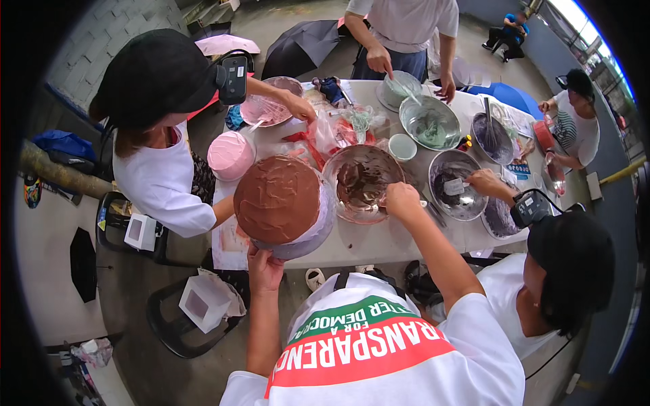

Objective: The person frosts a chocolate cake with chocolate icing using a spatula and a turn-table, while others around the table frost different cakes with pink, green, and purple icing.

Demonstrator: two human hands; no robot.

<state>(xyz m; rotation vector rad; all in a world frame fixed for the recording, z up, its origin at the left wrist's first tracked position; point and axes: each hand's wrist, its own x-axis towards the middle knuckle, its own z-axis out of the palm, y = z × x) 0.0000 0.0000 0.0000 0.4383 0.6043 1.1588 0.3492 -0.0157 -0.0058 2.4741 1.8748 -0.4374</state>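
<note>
My left hand (264, 269) is under a round cake (279, 199), its fingers closed on the support below. Smooth brown frosting covers the cake's top, and a pale purple band shows along its lower right side. To the right stands a metal mixing bowl (363, 214) with brown frosting smeared inside. My right hand (403, 201) is closed at that bowl's right rim around a utensil, with a pale handle end (423, 203) sticking out; the working end is hard to make out in the bowl.
At left, a person works near a pink cake (231, 155) and a pink-smeared bowl (271, 101). Another across the table stirs a green-frosting bowl (430, 123). On the right, a hand holds a spatula (456, 186) over a purple-frosting bowl (443, 162). A chair (169, 325) holds a white box.
</note>
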